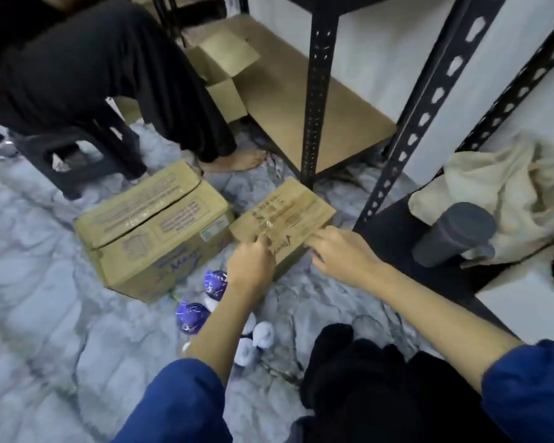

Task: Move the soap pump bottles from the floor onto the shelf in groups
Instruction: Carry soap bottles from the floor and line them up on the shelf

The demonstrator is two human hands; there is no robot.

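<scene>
I see left grip [251, 262] curled, pinching the small carton [283, 219] near edge | right grip [341, 255] curled on same edge | soap pump bottles [205, 302] upright on floor, just below left grip

Left forearm: bare from the wrist to below the elbow. A blue sleeve [186, 398] covers the upper part; its cuff is pushed up and bunched into soft folds.

Right forearm: bare to the same extent. A matching blue sleeve [531, 388] is gathered at the elbow, its edge rolled.

Left hand [250, 270] and right hand [343, 257]: bare, no gloves, rings or watch visible.

Lower body: black garment [365, 388], plain, no visible markings.
</scene>
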